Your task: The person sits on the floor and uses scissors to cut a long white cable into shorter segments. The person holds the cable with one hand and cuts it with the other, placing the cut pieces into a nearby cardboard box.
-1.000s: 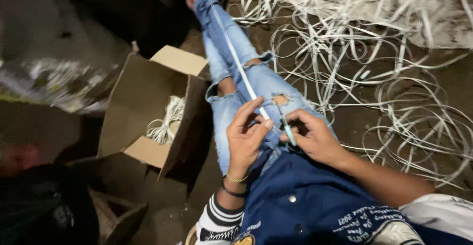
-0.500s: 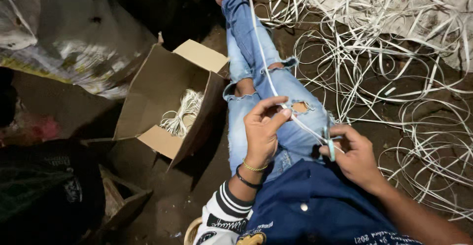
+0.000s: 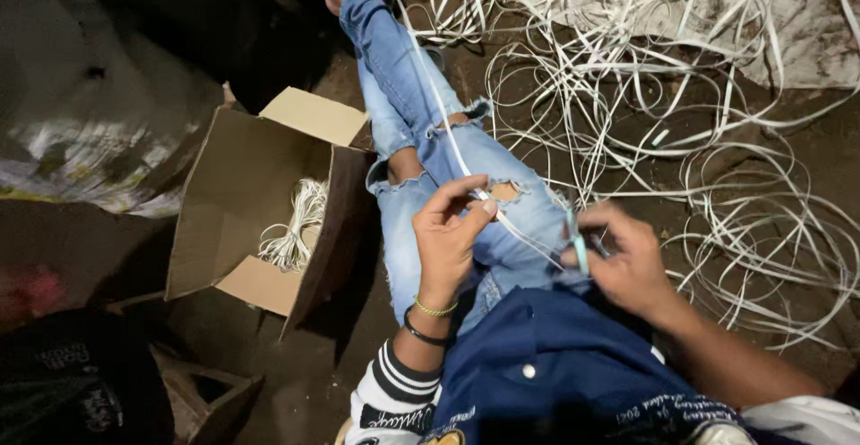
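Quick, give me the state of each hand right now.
Left hand: closed, pinching the white strip.
Right hand: closed on the same strip, blurred.

— Surface?
— Dark dirt floor [image 3: 376,355].
— What lies on it?
— An open cardboard box [image 3: 242,203], tipped on its side. Right of the box, well apart, a loose tangle of white strips [image 3: 717,194] spreads wide. Left of the box, a crumpled plastic sheet [image 3: 81,132]. Below the box, a small wooden crate [image 3: 210,400].
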